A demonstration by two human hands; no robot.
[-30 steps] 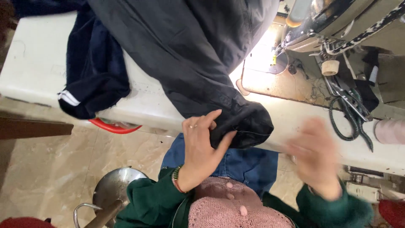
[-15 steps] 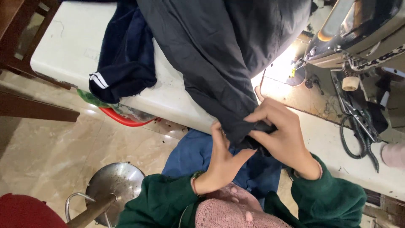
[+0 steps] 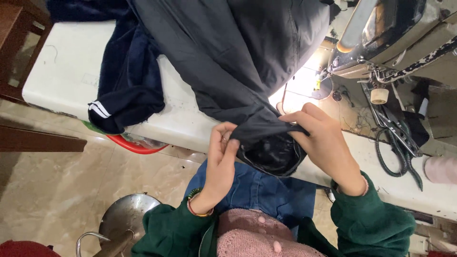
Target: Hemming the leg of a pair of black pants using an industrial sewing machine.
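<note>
Item: black jacket sleeve cuff (image 3: 271,152), at the near edge of the white sewing table (image 3: 57,71). I log both hands newly closed on it: left hand (image 3: 220,164) pinching its left rim, right hand (image 3: 323,143), free a second ago, gripping its right side, spreading the opening.

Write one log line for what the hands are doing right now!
left hand: grips dark sleeve cuff | right hand: grips cuff | scissors: on table

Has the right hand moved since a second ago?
Yes. The right hand came in from beside the scissors leftward to the dark sleeve cuff, opposite the left hand.
</note>
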